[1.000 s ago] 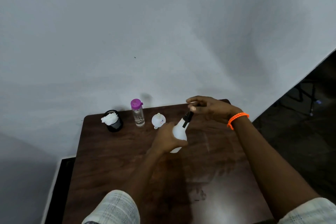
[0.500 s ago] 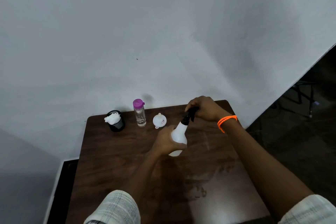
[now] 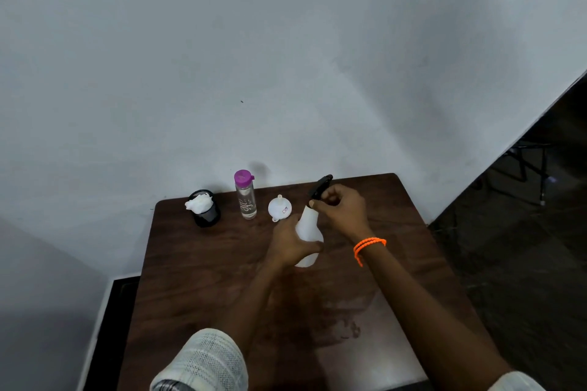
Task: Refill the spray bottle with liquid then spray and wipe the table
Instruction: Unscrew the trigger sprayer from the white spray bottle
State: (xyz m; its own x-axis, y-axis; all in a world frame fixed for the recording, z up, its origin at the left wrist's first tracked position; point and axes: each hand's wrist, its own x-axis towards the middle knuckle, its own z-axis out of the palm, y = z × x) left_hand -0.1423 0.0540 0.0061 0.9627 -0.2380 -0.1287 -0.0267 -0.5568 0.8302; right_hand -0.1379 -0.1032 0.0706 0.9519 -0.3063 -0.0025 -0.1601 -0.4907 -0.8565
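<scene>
Shifted since half a second ago: right hand (image 3: 341, 209) now curled lower round the black plastic trigger head (image 3: 320, 186), nozzle poking up past the knuckles and tipped away toward the wall, wrist turned as if partway through an unscrewing twist. Left hand (image 3: 293, 243) wrapped firmly round the belly of the white plastic spray bottle (image 3: 307, 227), base seemingly on or just above the dark brown wooden table (image 3: 197, 263), bottle leaning slightly; contact with the tabletop not possible to tell. Best done by keeping the body locked still with the left grip while turning only the collar with the right, not the nozzle, so no strain on the trigger. Worth holding the bottle upright before lifting the head off, drawing the dip tube straight out. Just left of the spray bottle, almost touching the left hand, a small white plastic funnel (image 3: 279, 208); further left of the bottle, a clear water bottle with a purple cap (image 3: 245, 195), then a black round cup holding white crumpled tissue (image 3: 203, 208). Funnel close enough to seat in the neck next, by judgement. Orange beaded bracelet (image 3: 368, 244) on the right wrist.
</scene>
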